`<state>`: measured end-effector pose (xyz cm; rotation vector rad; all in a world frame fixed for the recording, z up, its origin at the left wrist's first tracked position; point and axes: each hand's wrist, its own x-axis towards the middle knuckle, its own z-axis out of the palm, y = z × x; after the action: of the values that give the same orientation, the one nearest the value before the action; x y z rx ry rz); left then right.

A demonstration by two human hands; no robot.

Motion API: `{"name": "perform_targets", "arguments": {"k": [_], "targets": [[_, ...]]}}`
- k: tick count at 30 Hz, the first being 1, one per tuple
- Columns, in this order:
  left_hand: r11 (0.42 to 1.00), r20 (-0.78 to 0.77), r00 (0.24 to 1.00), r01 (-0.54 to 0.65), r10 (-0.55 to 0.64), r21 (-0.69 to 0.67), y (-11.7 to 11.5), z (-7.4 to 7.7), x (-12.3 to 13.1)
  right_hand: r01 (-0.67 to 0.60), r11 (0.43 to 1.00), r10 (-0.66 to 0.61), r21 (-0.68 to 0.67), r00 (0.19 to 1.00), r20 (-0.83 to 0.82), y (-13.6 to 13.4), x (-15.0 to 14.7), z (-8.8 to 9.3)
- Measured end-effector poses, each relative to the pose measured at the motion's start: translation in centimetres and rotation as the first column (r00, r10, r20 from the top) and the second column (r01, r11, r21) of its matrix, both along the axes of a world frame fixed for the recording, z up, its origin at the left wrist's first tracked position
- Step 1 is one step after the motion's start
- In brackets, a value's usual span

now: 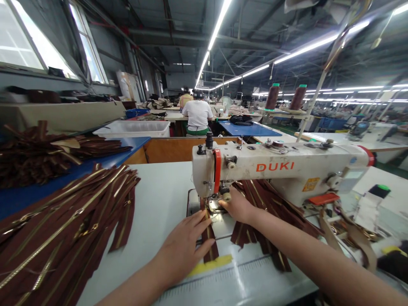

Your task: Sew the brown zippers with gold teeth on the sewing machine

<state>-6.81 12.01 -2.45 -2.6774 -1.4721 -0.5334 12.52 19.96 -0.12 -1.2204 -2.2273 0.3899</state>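
Observation:
A white sewing machine (248,163) marked DUKI stands before me. Under its needle area runs a brown zipper strip (209,240) with a gold line down its middle. My left hand (186,242) lies over this strip, fingers stretched out flat and thumb apart, pressing it on the table just in front of the presser foot. My right hand (237,207) reaches in beside the foot from the right. Its thumb points at the metal plate (216,206), while the other fingers are mostly hidden behind the machine head. More brown zipper strips (251,195) lie beneath the machine arm.
A large heap of brown zippers (73,221) covers the table's left side, with another pile (51,148) on a blue table beyond. A ruler tape (223,278) and yellow tape (212,265) mark the front. Thread cones (272,97) stand behind. A person (197,114) sits ahead.

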Motion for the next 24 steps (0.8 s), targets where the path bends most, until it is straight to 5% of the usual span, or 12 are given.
{"name": "perform_targets", "arguments": {"k": [8, 24], "targets": [[1.000, -0.026, 1.000, 0.013, -0.013, -0.017, 0.0, 0.0, 0.1, -0.197, 0.970, 0.177, 0.140, 0.974, 0.139, -7.4, 0.4, -1.4], [0.995, -0.024, 1.000, 0.012, -0.015, -0.103, -0.1, 0.2, 0.0, -0.224, 0.962, 0.195, 0.156, 0.964, 0.181, -7.2, 0.0, -2.0]]}}
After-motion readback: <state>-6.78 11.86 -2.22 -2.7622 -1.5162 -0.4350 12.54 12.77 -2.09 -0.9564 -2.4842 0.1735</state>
